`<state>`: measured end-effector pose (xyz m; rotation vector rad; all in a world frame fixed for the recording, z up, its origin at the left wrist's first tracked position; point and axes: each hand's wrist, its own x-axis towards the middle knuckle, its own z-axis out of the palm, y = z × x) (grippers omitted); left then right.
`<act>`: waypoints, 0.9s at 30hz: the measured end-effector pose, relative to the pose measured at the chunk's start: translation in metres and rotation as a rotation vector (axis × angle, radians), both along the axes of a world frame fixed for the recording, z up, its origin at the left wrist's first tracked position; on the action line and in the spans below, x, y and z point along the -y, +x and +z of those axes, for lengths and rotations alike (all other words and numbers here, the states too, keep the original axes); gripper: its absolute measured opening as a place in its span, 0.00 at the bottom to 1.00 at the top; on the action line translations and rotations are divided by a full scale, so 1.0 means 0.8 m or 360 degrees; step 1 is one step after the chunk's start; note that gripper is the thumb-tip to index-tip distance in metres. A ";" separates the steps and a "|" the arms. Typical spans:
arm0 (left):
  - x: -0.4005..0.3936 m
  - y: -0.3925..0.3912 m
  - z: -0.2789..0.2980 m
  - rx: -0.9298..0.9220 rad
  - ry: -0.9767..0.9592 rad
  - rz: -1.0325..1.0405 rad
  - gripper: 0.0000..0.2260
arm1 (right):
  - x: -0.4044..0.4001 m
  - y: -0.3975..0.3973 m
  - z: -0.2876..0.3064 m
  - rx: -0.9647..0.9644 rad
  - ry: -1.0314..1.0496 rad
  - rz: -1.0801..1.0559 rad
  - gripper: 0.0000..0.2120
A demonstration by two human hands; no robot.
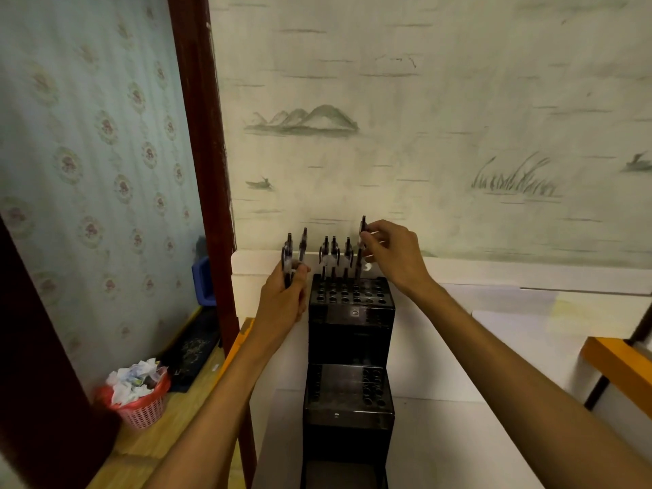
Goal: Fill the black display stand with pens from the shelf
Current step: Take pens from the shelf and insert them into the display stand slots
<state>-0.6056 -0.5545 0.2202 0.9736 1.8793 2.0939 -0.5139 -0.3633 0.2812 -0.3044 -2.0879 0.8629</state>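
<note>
Loading the black display stand [351, 305]: right hand [391, 254] pinches a pen [362, 241] at twelve o'clock, left hand [285, 298] grips spare pens [294, 252]; next, lowering it into a hole.

Your two forearms come into view bare from the bottom edge up to the wrists, with no sleeve, glove, watch or ring showing on them or on your left hand [282, 298] and right hand [391, 254].
</note>
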 end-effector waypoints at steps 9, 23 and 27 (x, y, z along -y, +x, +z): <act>-0.006 0.003 -0.001 0.0032 0.0002 0.0017 0.08 | 0.001 0.006 -0.013 0.0348 0.0364 -0.0111 0.11; -0.014 0.012 0.000 -0.0194 -0.0053 -0.0019 0.06 | 0.018 0.022 0.006 0.0220 -0.0399 0.0342 0.11; -0.020 0.018 0.005 -0.0246 -0.0020 -0.0013 0.05 | 0.024 0.022 0.004 0.0239 -0.0397 0.0347 0.10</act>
